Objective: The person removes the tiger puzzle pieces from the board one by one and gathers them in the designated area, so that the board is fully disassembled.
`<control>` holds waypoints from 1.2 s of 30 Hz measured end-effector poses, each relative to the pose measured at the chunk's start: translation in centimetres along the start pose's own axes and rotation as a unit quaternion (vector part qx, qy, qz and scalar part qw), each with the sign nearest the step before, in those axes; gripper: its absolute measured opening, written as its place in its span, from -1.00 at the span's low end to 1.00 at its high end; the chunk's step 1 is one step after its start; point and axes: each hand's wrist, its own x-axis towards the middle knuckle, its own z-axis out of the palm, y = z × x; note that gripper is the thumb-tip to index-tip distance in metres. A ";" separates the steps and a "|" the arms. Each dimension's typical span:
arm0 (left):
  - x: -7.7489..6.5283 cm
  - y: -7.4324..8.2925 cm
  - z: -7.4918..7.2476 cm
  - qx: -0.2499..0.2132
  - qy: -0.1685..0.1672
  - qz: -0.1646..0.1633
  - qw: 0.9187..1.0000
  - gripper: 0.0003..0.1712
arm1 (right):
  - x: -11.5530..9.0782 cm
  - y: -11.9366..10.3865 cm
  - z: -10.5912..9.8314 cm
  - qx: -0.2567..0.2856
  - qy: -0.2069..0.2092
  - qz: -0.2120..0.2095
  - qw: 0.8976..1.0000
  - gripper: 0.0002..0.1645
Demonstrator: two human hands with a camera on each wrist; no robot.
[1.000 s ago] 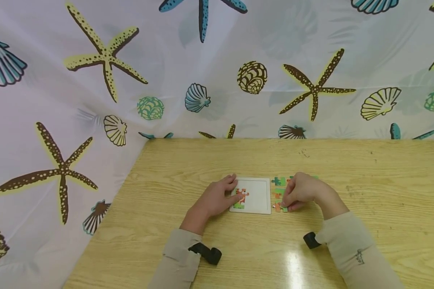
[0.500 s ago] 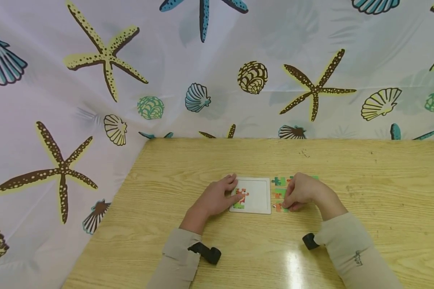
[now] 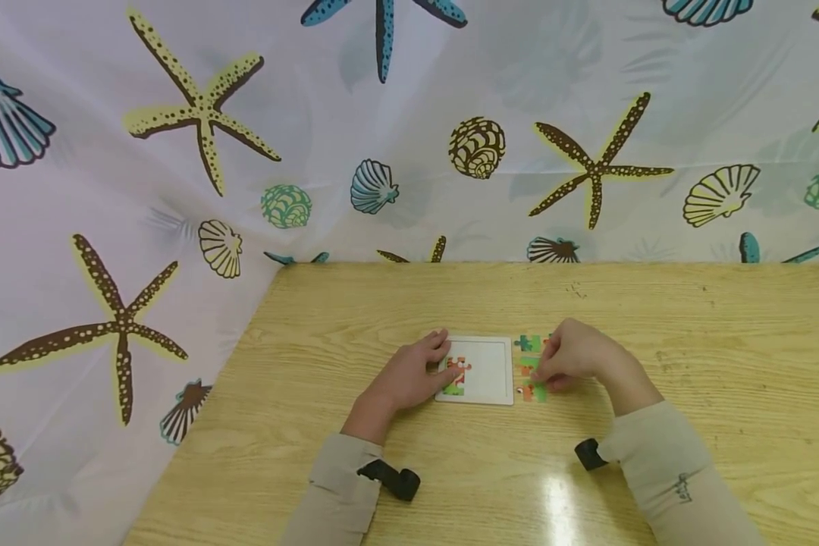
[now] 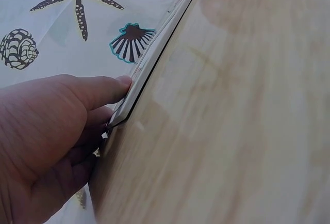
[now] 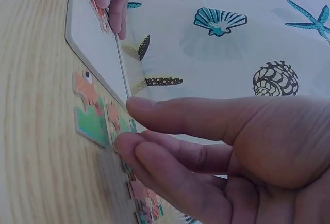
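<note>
In the head view my left hand [image 3: 403, 371] holds the left edge of a white puzzle tray [image 3: 489, 371]. Its thumb lies over the joined orange and green puzzle pieces [image 3: 454, 388] at the tray's left side; in the left wrist view that thumb [image 4: 111, 90] presses on the rim. My right hand [image 3: 578, 353] hovers over loose puzzle pieces [image 3: 528, 343] set out right of the tray. In the right wrist view its thumb [image 5: 154, 111] and index fingertip stand apart, close to a middle-row piece [image 5: 112, 118]. An orange and green piece [image 5: 93, 123] with an eye lies nearest. Further pieces are hidden behind the right hand.
The wooden table [image 3: 355, 303] runs back to a white curtain [image 3: 409, 136] printed with starfish and shells. Black wrist straps [image 3: 396, 481] with small mounts sit on both sleeves. A light glare [image 3: 558, 508] shows on the table in front.
My right hand has moved slightly up and away from the bottom loose piece, uncovering more of it, to the row above. The left hand stays on the tray.
</note>
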 end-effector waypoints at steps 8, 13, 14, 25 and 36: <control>0.1 -0.1 -0.1 0.001 -0.004 0.002 1.000 -0.25 | 0.3 -1.4 0.8 0.032 -0.001 -0.032 0.999 -0.86; 0.2 -0.1 -0.2 0.009 -0.005 0.003 1.000 -0.26 | 1.1 -2.4 1.7 0.068 -0.002 -0.043 0.997 -0.88; 0.2 -0.1 -0.2 0.009 -0.004 0.002 1.000 -0.26 | 1.3 -2.6 1.9 0.072 -0.002 -0.044 0.996 -0.88; 0.3 -0.3 0.1 0.011 -0.007 -0.003 1.000 -0.26 | 2.8 -3.5 3.3 0.091 0.026 -0.034 0.995 -0.87; 0.3 -0.3 -0.1 0.004 -0.008 -0.005 1.000 -0.26 | 3.5 -3.4 4.0 0.071 0.026 -0.052 0.996 -0.81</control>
